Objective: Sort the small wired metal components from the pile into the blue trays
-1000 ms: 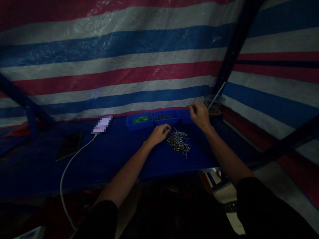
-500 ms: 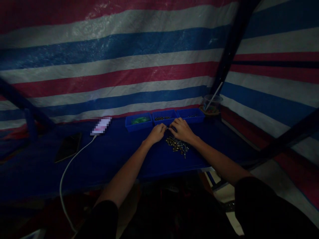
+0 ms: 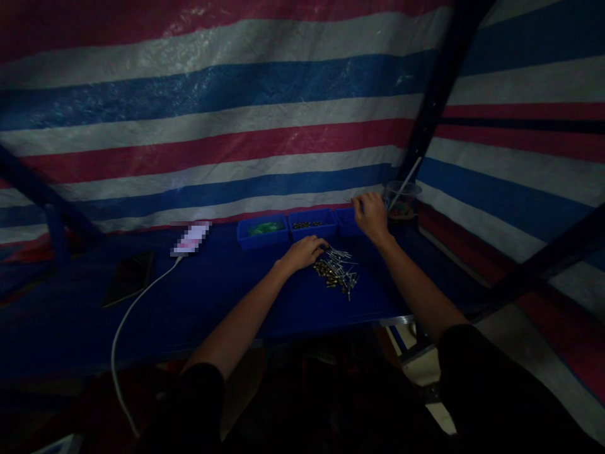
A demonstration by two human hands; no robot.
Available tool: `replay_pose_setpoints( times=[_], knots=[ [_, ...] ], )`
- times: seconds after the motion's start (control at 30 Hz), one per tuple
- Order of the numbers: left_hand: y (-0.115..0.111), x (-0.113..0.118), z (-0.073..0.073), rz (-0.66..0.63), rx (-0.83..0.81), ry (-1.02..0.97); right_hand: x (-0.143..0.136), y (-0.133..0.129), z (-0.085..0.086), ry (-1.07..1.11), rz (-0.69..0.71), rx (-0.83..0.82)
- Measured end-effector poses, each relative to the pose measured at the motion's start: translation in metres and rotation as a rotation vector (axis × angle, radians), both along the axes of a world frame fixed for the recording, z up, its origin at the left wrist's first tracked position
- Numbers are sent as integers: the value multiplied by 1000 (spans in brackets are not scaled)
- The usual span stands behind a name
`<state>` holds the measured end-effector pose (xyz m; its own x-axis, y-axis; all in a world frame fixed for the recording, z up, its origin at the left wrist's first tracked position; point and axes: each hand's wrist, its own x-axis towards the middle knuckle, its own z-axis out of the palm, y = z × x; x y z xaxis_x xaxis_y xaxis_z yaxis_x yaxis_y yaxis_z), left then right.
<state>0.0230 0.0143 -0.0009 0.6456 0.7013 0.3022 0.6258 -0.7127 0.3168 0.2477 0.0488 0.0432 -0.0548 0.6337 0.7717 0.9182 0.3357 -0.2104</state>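
Pins (image 3: 338, 272) mid-table, right hand (image 3: 371, 215) over tray (image 3: 347, 221)

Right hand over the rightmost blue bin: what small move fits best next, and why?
Probably let go of the thin piece into the rightmost blue bin. The right hand hovers just above it, fingers pinched on something slender, too small to identify. The left hand rests at the edge of the pile of small metal parts, so another piece is within reach.
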Motion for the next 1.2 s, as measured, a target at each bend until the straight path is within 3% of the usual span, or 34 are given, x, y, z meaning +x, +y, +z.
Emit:
replay_pose_setpoints(
  times=[0.1, 0.2, 0.43, 0.6, 0.7, 0.8, 0.87, 0.93, 1.03, 1.2],
  knots=[
    [4, 1, -3, 43, 4, 85, 10, 7, -9, 9, -140, -85],
    [5, 3, -8, 103, -19, 27, 6, -4, -23, 15, -142, -159],
    [10, -7, -13, 248, -39, -141, -34, -36, -26, -178, 283, -272],
    [5, -10, -6, 326, -22, -244, -51, -48, -20, -335, 416, -254],
    [1, -8, -5, 299, -39, -279, -38, -40, -11, -240, 316, -180],
    [-2, -8, -4, 223, -62, -197, -12, -24, -5, -53, 45, -118],
    [-2, -8, -3, 213, -75, -84, 3, -15, -8, -1, -126, -138],
    [0, -6, -3, 237, -99, -11, 9, -12, -15, -7, -195, -184],
    [3, -3, -5, 270, -124, 4, -2, -19, -25, -42, -111, -214],
    [6, -2, -10, 339, -91, -72, -39, -37, -28, -192, 173, -291]
  ],
)
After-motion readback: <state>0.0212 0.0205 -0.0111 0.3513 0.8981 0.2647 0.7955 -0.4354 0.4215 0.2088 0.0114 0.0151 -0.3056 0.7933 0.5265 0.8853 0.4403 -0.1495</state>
